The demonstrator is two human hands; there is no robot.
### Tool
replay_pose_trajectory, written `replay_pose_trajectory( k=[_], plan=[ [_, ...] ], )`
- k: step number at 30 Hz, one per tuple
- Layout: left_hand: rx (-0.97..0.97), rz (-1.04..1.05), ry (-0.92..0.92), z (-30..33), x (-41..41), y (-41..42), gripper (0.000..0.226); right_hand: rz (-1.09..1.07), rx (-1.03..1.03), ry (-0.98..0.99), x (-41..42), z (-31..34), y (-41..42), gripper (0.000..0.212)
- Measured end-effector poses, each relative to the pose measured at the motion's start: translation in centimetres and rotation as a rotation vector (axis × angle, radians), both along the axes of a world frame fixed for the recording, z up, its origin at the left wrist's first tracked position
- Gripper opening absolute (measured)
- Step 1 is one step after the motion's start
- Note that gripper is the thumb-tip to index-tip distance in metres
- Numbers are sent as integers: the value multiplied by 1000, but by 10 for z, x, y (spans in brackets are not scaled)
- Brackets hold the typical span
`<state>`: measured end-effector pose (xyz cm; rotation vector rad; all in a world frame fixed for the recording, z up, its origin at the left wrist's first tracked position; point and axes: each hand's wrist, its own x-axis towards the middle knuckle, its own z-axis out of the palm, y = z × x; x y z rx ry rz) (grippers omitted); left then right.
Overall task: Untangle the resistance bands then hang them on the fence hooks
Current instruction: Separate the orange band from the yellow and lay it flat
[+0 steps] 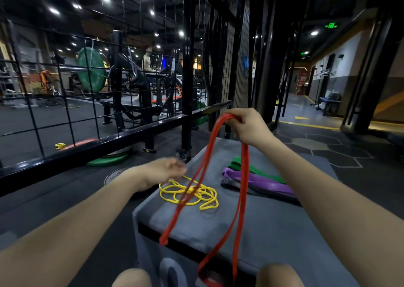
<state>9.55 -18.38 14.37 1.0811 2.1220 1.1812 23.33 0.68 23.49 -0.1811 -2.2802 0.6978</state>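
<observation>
Head view: right hand (244, 125) grips red band (242, 177) overhead.

free: grey box top (273, 225) near edge | blocked: yellow band (190, 194), wire fence (65, 85)

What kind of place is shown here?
Most likely a gym: a green weight plate sits on a barbell behind the wire fence, and resistance bands, such as the red band, lie over a padded box.
</observation>
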Motion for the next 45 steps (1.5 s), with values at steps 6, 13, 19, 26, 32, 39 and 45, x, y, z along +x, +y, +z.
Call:
replay_pose_trajectory(
  k=[6, 13, 19, 26, 32, 39, 45],
  plan=[
    [450, -104, -77, 59, 50, 52, 7, 60, 154, -68, -7, -4, -10, 20],
    [441, -24, 225, 80, 38, 65, 24, 25, 174, -102, -8, 7, -4, 16],
    [464, 29, 223, 120, 27, 54, 28, 115, 48, -95, -17, 36, -10, 16],
    [445, 69, 249, 157, 15, 43, 29, 62, 177, -76, -29, 85, -21, 19],
    [499, 135, 285, 173, 10, 36, 27, -6, 359, -162, -34, 111, -25, 15],
    [468, 124, 183, 156, 2, 40, 27, -270, 556, -225, -42, 112, -20, 20],
    [357, 1, 131, 140, 3, 52, 30, -352, 604, -87, -50, 95, -10, 15]
  ],
)
